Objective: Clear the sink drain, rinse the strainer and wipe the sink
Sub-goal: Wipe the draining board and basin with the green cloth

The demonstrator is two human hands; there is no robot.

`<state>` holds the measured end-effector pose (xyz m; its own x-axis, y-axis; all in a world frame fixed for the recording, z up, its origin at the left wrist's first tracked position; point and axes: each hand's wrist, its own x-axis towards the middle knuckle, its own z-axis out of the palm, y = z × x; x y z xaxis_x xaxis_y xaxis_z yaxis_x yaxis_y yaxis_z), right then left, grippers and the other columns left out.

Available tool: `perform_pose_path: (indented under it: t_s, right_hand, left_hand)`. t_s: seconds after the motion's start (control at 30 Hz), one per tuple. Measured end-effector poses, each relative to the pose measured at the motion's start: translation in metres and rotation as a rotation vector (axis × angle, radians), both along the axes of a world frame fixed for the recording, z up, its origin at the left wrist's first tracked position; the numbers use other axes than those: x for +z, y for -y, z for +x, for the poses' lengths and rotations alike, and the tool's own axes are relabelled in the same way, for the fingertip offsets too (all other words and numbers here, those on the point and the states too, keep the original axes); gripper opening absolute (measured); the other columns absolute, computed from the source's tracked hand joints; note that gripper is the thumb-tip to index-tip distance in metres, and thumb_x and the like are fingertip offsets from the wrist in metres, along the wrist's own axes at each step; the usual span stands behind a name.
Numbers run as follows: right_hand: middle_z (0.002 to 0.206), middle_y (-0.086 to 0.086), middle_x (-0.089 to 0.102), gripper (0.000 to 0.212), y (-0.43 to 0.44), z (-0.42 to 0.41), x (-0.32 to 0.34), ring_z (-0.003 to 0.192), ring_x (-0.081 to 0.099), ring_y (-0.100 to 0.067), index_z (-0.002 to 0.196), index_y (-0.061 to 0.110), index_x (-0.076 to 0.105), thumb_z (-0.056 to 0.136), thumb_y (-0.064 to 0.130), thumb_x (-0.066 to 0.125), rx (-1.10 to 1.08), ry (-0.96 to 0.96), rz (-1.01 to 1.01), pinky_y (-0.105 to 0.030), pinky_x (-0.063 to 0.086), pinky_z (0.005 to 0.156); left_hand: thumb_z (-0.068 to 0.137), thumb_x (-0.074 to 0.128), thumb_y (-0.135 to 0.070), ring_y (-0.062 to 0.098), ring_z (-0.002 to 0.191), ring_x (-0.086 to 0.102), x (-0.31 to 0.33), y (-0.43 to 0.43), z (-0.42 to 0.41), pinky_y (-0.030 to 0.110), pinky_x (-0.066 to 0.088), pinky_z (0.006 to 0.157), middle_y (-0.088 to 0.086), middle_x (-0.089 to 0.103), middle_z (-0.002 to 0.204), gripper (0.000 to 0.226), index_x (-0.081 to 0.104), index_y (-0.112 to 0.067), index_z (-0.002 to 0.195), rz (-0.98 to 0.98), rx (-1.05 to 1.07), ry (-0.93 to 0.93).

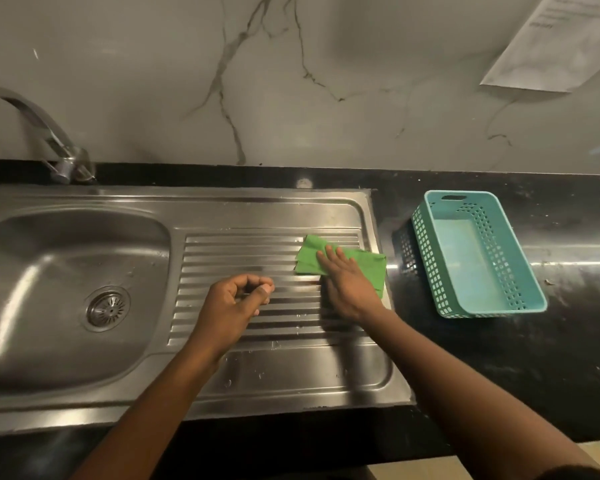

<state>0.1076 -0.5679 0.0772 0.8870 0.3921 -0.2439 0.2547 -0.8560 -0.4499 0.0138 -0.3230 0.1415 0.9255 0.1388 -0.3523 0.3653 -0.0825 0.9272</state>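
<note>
Pressing green cloth (309, 260) at drainboard's (243, 244) right edge, right hand (347, 291) fingers (327, 260) straight, left hand (232, 303) curled, empty

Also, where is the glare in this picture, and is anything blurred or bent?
Head view: glare streaks lie on the sink basin and the black counter; the tap and the paper sheet on the wall are blurred; the wide lens bows the counter's edges.

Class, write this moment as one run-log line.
right hand: flat on green cloth, on drainboard | left hand: curled, nothing seen held | strainer: in drain
</note>
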Motion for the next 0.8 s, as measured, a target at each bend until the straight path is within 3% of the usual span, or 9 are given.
perform_pose_path:
  t_s: [0.13, 0.2, 0.27, 0.33, 0.4, 0.53, 0.63, 0.7, 0.8]
  right_hand:
    - [0.169, -0.01, 0.031, 0.054, 0.021, -0.012, 0.03, 0.157, 0.027, -0.025, 0.162, 0.018, 0.035, 0.109, 0.016, 0.043, 0.115, -0.134, -0.007, -0.026, 0.012, 0.126]
    - [0.148, -0.017, 0.06, 0.045, 0.029, -0.006, 0.047, 0.136, 0.058, -0.03, 0.154, 0.016, 0.049, 0.11, 0.015, 0.045, -0.007, -0.206, 0.102, -0.034, 0.04, 0.118]
    - [0.123, -0.013, 0.072, 0.035, 0.032, 0.007, 0.059, 0.109, 0.071, -0.029, 0.14, 0.01, 0.061, 0.111, 0.012, 0.041, -0.256, -0.183, 0.322, -0.038, 0.06, 0.091]
    - [0.101, -0.004, 0.07, 0.033, 0.033, 0.025, 0.066, 0.085, 0.069, -0.02, 0.13, 0.008, 0.065, 0.111, 0.013, 0.038, -0.462, -0.045, 0.376, -0.032, 0.057, 0.069]
    - [0.095, -0.005, 0.071, 0.034, 0.032, 0.039, 0.066, 0.073, 0.064, -0.017, 0.128, 0.01, 0.064, 0.109, 0.017, 0.037, -0.558, 0.094, 0.294, -0.031, 0.05, 0.062]
    - [0.118, -0.021, 0.07, 0.036, 0.014, 0.042, 0.052, 0.099, 0.069, -0.042, 0.136, 0.01, 0.054, 0.102, 0.014, 0.04, -0.421, 0.303, -0.054, -0.047, 0.056, 0.081]
    - [0.135, -0.028, 0.059, 0.053, -0.019, 0.032, 0.02, 0.121, 0.059, -0.047, 0.151, 0.007, 0.036, 0.1, 0.02, 0.045, -0.271, 0.161, -0.299, -0.053, 0.051, 0.099]
    - [0.159, -0.036, 0.032, 0.069, -0.045, 0.022, -0.001, 0.147, 0.033, -0.054, 0.161, 0.005, 0.02, 0.102, 0.029, 0.047, -0.338, 0.055, -0.358, -0.061, 0.032, 0.12]
    - [0.168, -0.035, 0.009, 0.079, -0.081, 0.016, -0.014, 0.154, 0.008, -0.057, 0.164, 0.004, 0.011, 0.1, 0.03, 0.049, -0.438, 0.022, -0.279, -0.065, 0.01, 0.126]
  left_hand:
    - [0.099, 0.071, -0.021, 0.018, 0.1, 0.077, -0.003, -0.003, 0.002, 0.04, 0.063, 0.091, -0.001, 0.082, 0.103, 0.013, 0.081, -0.027, 0.105, -0.013, -0.029, -0.005]
    - [0.099, 0.071, -0.02, 0.018, 0.1, 0.077, -0.005, -0.006, 0.002, 0.038, 0.063, 0.089, 0.0, 0.082, 0.103, 0.013, 0.081, -0.027, 0.104, -0.02, -0.032, -0.004]
    - [0.099, 0.071, -0.021, 0.016, 0.099, 0.078, -0.006, -0.011, 0.001, 0.033, 0.064, 0.086, -0.002, 0.082, 0.102, 0.013, 0.081, -0.028, 0.103, -0.025, -0.033, -0.003]
    - [0.099, 0.071, -0.023, 0.013, 0.098, 0.078, -0.007, -0.017, 0.0, 0.029, 0.063, 0.083, -0.005, 0.083, 0.102, 0.012, 0.081, -0.029, 0.104, -0.027, -0.031, -0.003]
    - [0.099, 0.071, -0.025, 0.011, 0.098, 0.078, -0.008, -0.024, -0.002, 0.028, 0.062, 0.083, -0.007, 0.083, 0.103, 0.013, 0.08, -0.029, 0.106, -0.021, -0.032, -0.005]
    - [0.099, 0.071, -0.024, 0.011, 0.1, 0.078, -0.008, -0.037, -0.002, 0.029, 0.062, 0.083, -0.007, 0.083, 0.105, 0.013, 0.08, -0.028, 0.107, -0.014, -0.028, -0.004]
    - [0.1, 0.07, -0.023, 0.012, 0.1, 0.078, -0.009, -0.047, -0.002, 0.028, 0.061, 0.081, -0.005, 0.083, 0.104, 0.014, 0.08, -0.028, 0.107, -0.004, -0.015, 0.0]
    - [0.1, 0.07, -0.023, 0.012, 0.099, 0.078, -0.008, -0.054, -0.002, 0.028, 0.061, 0.081, -0.005, 0.083, 0.103, 0.014, 0.081, -0.029, 0.105, -0.004, -0.002, 0.004]
    - [0.1, 0.069, -0.019, 0.014, 0.097, 0.078, -0.007, -0.064, -0.002, 0.033, 0.062, 0.083, -0.002, 0.083, 0.104, 0.014, 0.08, -0.026, 0.104, -0.013, 0.03, 0.012]
